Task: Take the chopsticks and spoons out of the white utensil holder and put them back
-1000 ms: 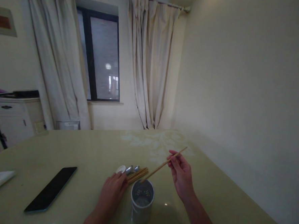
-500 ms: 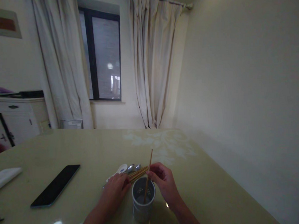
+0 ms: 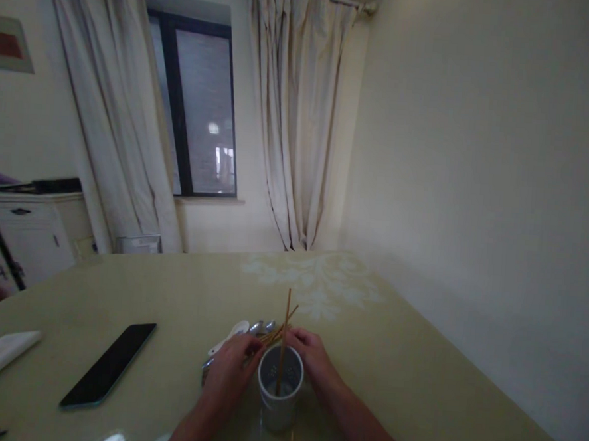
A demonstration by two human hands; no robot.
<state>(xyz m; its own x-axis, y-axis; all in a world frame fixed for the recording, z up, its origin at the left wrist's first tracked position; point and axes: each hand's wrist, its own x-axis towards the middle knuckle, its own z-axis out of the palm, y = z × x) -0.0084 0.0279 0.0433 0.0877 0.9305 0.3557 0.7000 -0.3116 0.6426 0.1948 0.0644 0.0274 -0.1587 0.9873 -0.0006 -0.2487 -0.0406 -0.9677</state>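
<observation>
Head view, cup (image 3: 278, 402), 1 chopstick (image 3: 283, 339) upright inside

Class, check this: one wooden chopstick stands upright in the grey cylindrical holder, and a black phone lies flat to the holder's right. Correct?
Not quite. The head view shows the black phone left of the grey cylindrical holder. The wooden chopstick does stand upright inside.

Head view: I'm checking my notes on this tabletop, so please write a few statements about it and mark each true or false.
1. One chopstick stands upright in the holder. True.
2. The phone lies to the right of the holder. False: it lies to its left.
3. The left hand rests on the loose chopsticks and spoons. True.
4. The right hand is raised high above the table. False: it is low, beside the holder's rim.
</observation>
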